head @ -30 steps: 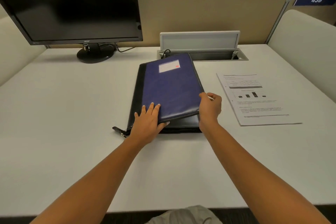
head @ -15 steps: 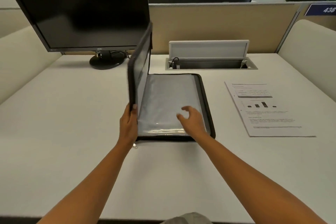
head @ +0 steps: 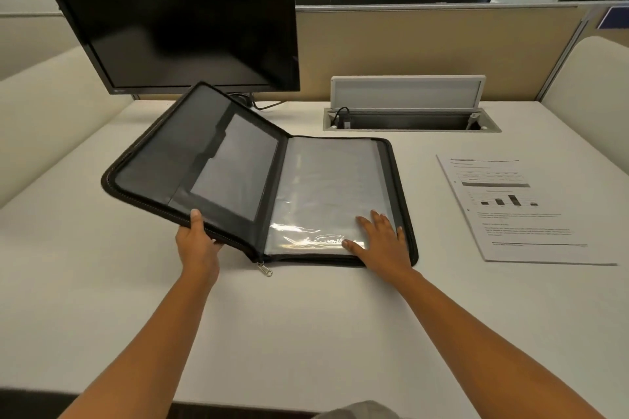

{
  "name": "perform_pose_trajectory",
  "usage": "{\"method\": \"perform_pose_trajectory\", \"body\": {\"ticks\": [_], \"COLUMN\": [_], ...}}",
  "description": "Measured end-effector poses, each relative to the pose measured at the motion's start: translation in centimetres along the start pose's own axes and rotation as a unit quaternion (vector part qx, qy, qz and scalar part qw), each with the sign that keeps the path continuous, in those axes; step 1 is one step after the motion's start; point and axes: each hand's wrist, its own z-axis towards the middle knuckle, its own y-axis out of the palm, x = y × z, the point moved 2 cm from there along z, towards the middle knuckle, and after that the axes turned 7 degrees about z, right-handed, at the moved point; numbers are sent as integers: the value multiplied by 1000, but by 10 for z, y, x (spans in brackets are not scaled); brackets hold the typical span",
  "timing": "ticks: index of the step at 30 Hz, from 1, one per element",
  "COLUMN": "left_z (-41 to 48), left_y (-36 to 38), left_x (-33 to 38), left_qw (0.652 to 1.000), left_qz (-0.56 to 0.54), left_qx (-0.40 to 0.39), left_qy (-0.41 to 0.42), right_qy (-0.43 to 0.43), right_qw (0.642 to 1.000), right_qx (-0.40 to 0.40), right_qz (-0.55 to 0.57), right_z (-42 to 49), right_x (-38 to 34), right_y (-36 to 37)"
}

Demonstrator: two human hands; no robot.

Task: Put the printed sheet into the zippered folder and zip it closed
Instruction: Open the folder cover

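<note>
The zippered folder (head: 238, 173) lies open in the middle of the white desk, black-edged with grey pockets inside. Its left cover is lifted off the desk at a slant. My left hand (head: 197, 243) grips that cover's near edge, thumb on top. My right hand (head: 381, 241) rests flat, fingers spread, on the clear plastic sleeves (head: 326, 194) of the right half. A silver zipper pull (head: 264, 269) hangs at the spine's near end. The printed sheet (head: 517, 207), with text and a small bar chart, lies flat to the right of the folder, untouched.
A black monitor (head: 177, 10) stands at the back left, just behind the raised cover. A cable box with its lid up (head: 408, 109) is set into the desk behind the folder. Beige padded dividers flank the desk (head: 306, 333) on both sides.
The folder went from shut, to its cover upright, to the cover swung leftward and lowered. My right hand moved from the folder's edge onto the plastic sleeves. My head moved closer.
</note>
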Motion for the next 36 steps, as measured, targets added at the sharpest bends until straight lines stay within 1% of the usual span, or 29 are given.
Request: {"method": "perform_pose_trajectory", "body": {"ticks": [3,6,8,10,11,13,15,17,18,21,22,23,25,28,30,31,33,36], "left_z": [18,30,31,29,28,30,33,32,31,26,24,22,15,2,-5,-8,-13,-25], "left_y": [-19,-34,-39,-41,-41,-37,-27,-15,-11,-2,0,4,12,31,45,52,69,99], "left_x": [-7,-13,-12,-7,-6,-5,-6,-9,-12,-20,-22,-24,-28,-30,-29,-29,-28,-25], "left_qw": [998,986,973,949,927,864,808,783,765,669,649,640,635,613,615,624,654,698], "left_qz": [31,106,161,252,317,457,558,594,614,708,727,736,738,745,735,725,691,630], "left_qx": [58,125,162,181,184,161,86,5,-22,-55,-62,-70,-84,-111,-138,-154,-183,-228], "left_qy": [-10,-7,16,55,80,133,170,186,193,218,216,210,210,239,249,249,247,254], "right_qy": [0,-1,-3,-4,-4,-4,-2,-1,0,4,5,7,13,20,24,27,32,35], "right_qw": [1000,1000,1000,1000,1000,1000,1000,1000,1000,1000,1000,1000,1000,1000,1000,1000,999,998], "right_qx": [-2,-2,-3,-4,-4,-4,-3,-2,-2,0,2,3,4,8,12,14,16,27], "right_qz": [-4,-6,-5,-5,-5,-7,-9,-10,-11,-9,-7,-5,-4,-1,-1,-1,3,44], "right_z": [0,0,0,-1,-2,-3,-5,-7,-8,-13,-14,-17,-22,-32,-39,-42,-46,-46], "right_x": [0,1,2,3,3,5,6,8,9,12,14,16,20,26,31,33,34,35], "right_y": [1,2,2,2,2,1,0,-2,-2,-5,-6,-8,-11,-15,-18,-19,-22,-32]}}
